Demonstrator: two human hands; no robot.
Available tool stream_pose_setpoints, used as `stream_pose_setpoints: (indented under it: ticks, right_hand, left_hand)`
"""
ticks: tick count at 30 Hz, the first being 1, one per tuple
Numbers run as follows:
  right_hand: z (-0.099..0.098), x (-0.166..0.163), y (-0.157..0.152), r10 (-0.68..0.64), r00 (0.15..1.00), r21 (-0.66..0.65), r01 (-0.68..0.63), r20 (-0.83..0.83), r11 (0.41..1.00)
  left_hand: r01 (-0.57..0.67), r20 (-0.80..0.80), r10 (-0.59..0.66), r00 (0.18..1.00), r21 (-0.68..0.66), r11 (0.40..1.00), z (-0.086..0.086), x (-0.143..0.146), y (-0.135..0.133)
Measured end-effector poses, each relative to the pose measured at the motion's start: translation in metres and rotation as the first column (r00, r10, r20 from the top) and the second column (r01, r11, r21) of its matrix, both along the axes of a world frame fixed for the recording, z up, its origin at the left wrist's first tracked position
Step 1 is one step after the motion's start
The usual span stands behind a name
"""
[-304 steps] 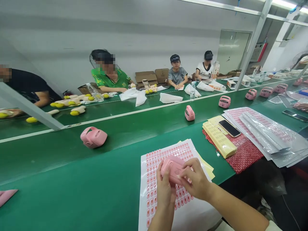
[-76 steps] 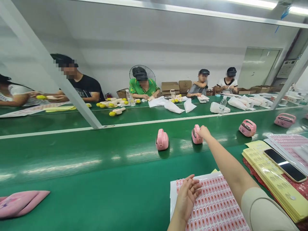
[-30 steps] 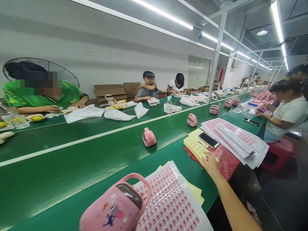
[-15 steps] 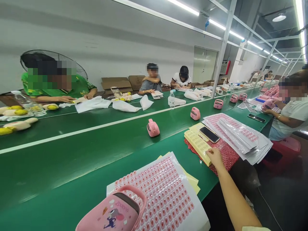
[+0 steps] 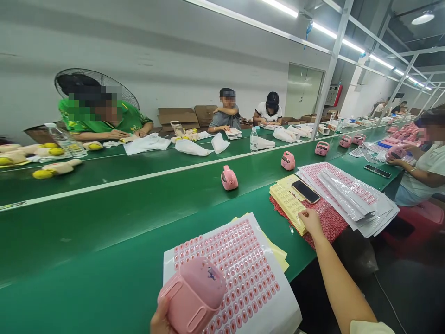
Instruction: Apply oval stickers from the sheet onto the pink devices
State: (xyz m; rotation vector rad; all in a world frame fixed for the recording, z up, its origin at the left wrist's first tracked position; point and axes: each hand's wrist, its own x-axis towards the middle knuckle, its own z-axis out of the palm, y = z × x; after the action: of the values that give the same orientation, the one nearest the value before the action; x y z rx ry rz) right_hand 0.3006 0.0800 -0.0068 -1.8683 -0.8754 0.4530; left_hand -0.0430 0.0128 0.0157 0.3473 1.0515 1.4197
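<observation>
My left hand (image 5: 161, 319) is at the bottom, closed round a pink plastic handled case (image 5: 194, 297). The case is tilted, its bottom and side toward me, with part of a cartoon print on top. Under it lies a white sheet of pink oval stickers (image 5: 255, 278). Out to the right, my right hand (image 5: 310, 221) pinches the near edge of a stack of yellow label sheets (image 5: 287, 204). The stack rests on red bubble wrap (image 5: 330, 218), beside a phone (image 5: 306, 191). How many sheets the fingers hold is hidden.
Along the green belt stand several pink cases, the nearest one (image 5: 229, 178) ahead of me. More sticker sheets (image 5: 375, 222) lie at the right. Co-workers sit across the line and at the far right. A water bottle (image 5: 254, 140) and white bags stand opposite.
The pink case has turned over in my left hand, from its printed face to its bottom and side. The view has shifted slightly left. My right hand stays at the yellow sheets.
</observation>
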Motion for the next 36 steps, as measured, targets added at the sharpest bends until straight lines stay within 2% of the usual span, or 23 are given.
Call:
stream_pose_setpoints:
  ticks: [4, 8, 11, 13, 16, 19, 27, 31, 36]
  right_hand:
    - [0.013, -0.006, -0.004, 0.085, 0.975, 0.045, -0.078, -0.203, 0.996]
    - [0.032, -0.048, -0.017, 0.237, 0.909, 0.150, -0.196, -0.343, 0.969]
    - [0.041, -0.101, -0.034, 0.407, 0.806, 0.241, -0.332, -0.430, 0.912]
    - [0.044, -0.136, -0.046, 0.523, 0.685, 0.325, -0.410, -0.507, 0.852]
    - [0.044, -0.170, -0.057, 0.585, 0.599, 0.352, -0.470, -0.547, 0.810]
    - [0.044, -0.183, -0.058, 0.591, 0.582, 0.313, -0.512, -0.558, 0.800]
    - [0.050, -0.181, -0.056, 0.586, 0.576, 0.262, -0.548, -0.571, 0.794]
    - [0.048, -0.183, -0.057, 0.586, 0.617, 0.256, -0.542, -0.525, 0.800]
    - [0.044, -0.185, -0.060, 0.617, 0.703, 0.292, -0.544, -0.354, 0.787]
  left_hand:
    - [-0.137, -0.008, 0.137, 0.991, -0.123, 0.983, 0.019, 0.025, 0.002]
    - [-0.168, 0.032, 0.172, 0.985, -0.117, 0.979, 0.021, 0.043, 0.006]
    - [-0.185, 0.027, 0.186, 0.982, -0.034, 0.982, 0.014, 0.053, 0.008]
    - [-0.210, 0.027, 0.210, 0.977, 0.019, 0.977, 0.011, 0.059, 0.008]
    - [-0.239, 0.050, 0.237, 0.970, 0.052, 0.970, 0.010, 0.065, 0.007]
    - [-0.243, 0.070, 0.239, 0.968, 0.047, 0.969, 0.011, 0.068, 0.006]
    - [-0.231, 0.084, 0.226, 0.970, 0.059, 0.971, 0.008, 0.066, 0.002]
    - [-0.236, 0.083, 0.230, 0.969, 0.061, 0.970, 0.009, 0.065, 0.002]
    - [-0.227, 0.100, 0.222, 0.970, 0.044, 0.973, 0.011, 0.065, 0.003]
